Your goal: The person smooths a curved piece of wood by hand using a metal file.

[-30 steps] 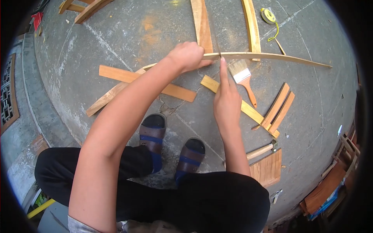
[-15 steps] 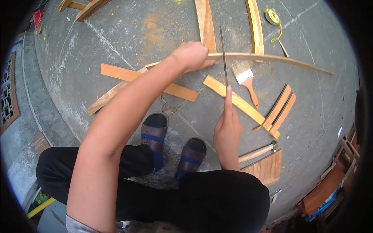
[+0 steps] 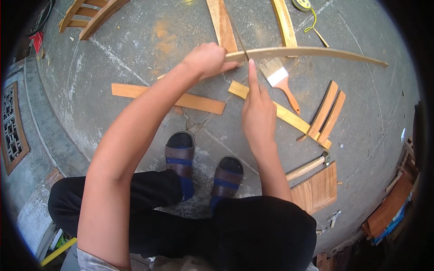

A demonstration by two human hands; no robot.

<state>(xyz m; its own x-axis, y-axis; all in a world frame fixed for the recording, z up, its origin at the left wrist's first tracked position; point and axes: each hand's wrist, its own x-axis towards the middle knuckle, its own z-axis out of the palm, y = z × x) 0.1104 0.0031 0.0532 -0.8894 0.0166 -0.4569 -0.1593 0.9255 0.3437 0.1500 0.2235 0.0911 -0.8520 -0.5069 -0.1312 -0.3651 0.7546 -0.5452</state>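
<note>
A long, thin wooden strip (image 3: 316, 52) stretches rightward from my left hand (image 3: 205, 59), whose fingers are wrapped round it. My right hand (image 3: 260, 113) is closed, index finger pointing along a thin saw (image 3: 238, 35) seen edge-on. The saw's handle is hidden in the hand. Its blade crosses the strip just right of my left hand and slants up and left past a wide board (image 3: 221, 27). Below the strip lie a yellowish slat (image 3: 291, 118) and a paintbrush (image 3: 280, 79).
An orange-brown slat (image 3: 199, 103) lies under my left forearm. Two short slats (image 3: 324, 110), a hammer (image 3: 307, 168), a square board (image 3: 316, 189) and a tape measure (image 3: 302, 4) are on the concrete. A slatted wooden frame (image 3: 90, 13) is at upper left.
My right hand has moved up and slightly left with the saw, so more of the blade is past the strip. My left hand and the strip have shifted slightly up and left.
</note>
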